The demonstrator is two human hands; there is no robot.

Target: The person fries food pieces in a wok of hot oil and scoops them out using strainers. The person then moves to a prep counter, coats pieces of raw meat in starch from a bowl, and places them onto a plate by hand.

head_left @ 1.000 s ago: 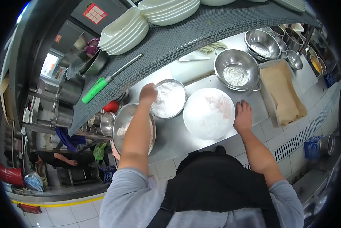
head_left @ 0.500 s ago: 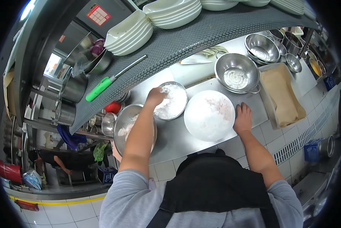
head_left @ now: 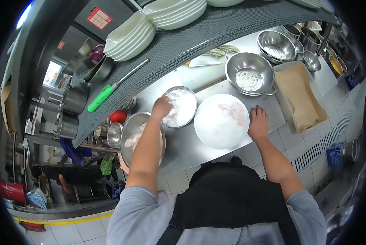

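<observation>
My left hand (head_left: 161, 108) is at the left rim of a round metal bowl of white powder (head_left: 182, 107). Its fingers look bunched and point down; what they hold, if anything, is hidden. Below that forearm, a perforated metal colander (head_left: 127, 152) contains pale pink, meat-like pieces (head_left: 130, 142), partly covered by the arm. A large round white dish (head_left: 209, 136) carries more powder and pinkish, powder-dusted pieces (head_left: 233, 113). Just right of this dish, my right hand (head_left: 258, 123) rests on the steel table with fingers stretched out, holding nothing.
An empty colander (head_left: 249, 75) stands behind the dish. Farther right is a paper-lined tray (head_left: 301, 98). A knife (head_left: 205, 61) lies on a white board. Overhead, a shelf bears stacked white bowls (head_left: 130, 36) and a green-handled rod (head_left: 101, 99). Another person (head_left: 70, 175) is at lower left.
My left hand has shifted slightly left and down, from over the powder toward the bowl's rim. My right hand stays beside the dish. The whole view has shifted a little.
</observation>
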